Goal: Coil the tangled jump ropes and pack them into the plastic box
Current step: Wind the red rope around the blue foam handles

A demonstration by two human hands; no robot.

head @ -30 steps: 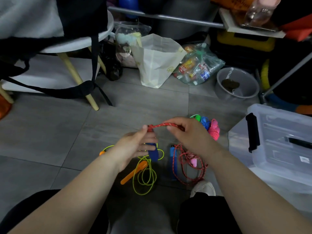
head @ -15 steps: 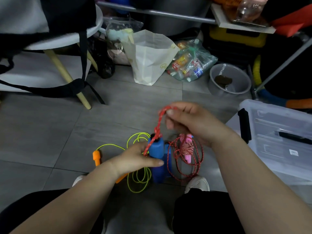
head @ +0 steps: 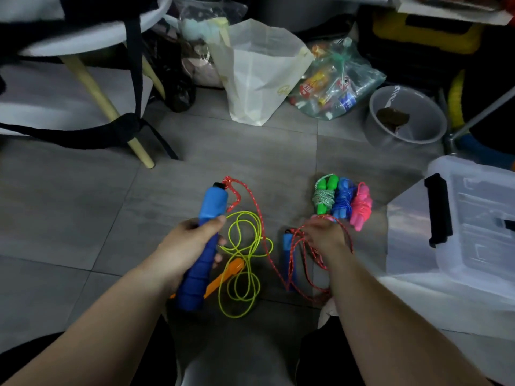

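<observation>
1. Head view: the left hand (head: 192, 243) is clamped round a blue handle (head: 207, 235), held clear of the floor (head: 83, 218) and pointing away from the person.
2. A red rope (head: 255, 207) leaves the handle's far end and runs down to the right hand (head: 326, 238), which lies well apart from the left.
3. That right hand, fingers curled downward, holds loose loops of the rope, which hang round it. The second blue handle (head: 287, 243) is just beside it, toward the left hand.
4. Between the hands, a yellow-green rope (head: 242, 274) lies loose on the floor with its orange handle (head: 231, 271) partly under the raised blue one.
5. Just beyond the right hand, three coiled ropes lie side by side: green (head: 324, 199), blue (head: 342, 203) and pink (head: 361, 206).
6. The plastic box (head: 459, 246) stands at the right with its lid on and a black latch (head: 437, 210) on the near end; I cannot tell what is inside.
7. Farther back, a grey bucket (head: 418, 135) holds a brown lump, and a clear plastic bag (head: 359, 76) holds bottles and packets.
</observation>
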